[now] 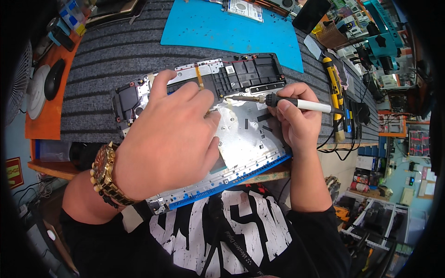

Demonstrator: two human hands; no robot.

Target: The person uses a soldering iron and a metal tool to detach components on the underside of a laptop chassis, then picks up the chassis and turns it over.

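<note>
My right hand [299, 111] is closed around a soldering iron [308, 105] with a white and black handle. Its metal tip points left, at or just over the middle of an opened laptop chassis [248, 134]. The chassis has a silvery metal plate, black plastic parts and a blue edge facing me. Over its left half lies my left hand [169, 134], back up, with curled fingers. Thumb and forefinger bend toward each other near the iron's tip; the fingertips and anything between them are hidden. A strip of amber tape [199, 75] shows beyond the left knuckles.
Beyond the chassis a blue mat [232, 30] holds scattered small dark bits and a drive [245, 9]. A yellow tool [333, 83] and black cables [343, 148] lie to the right, near a teal stand [384, 44]. A black mouse [54, 78] is at left.
</note>
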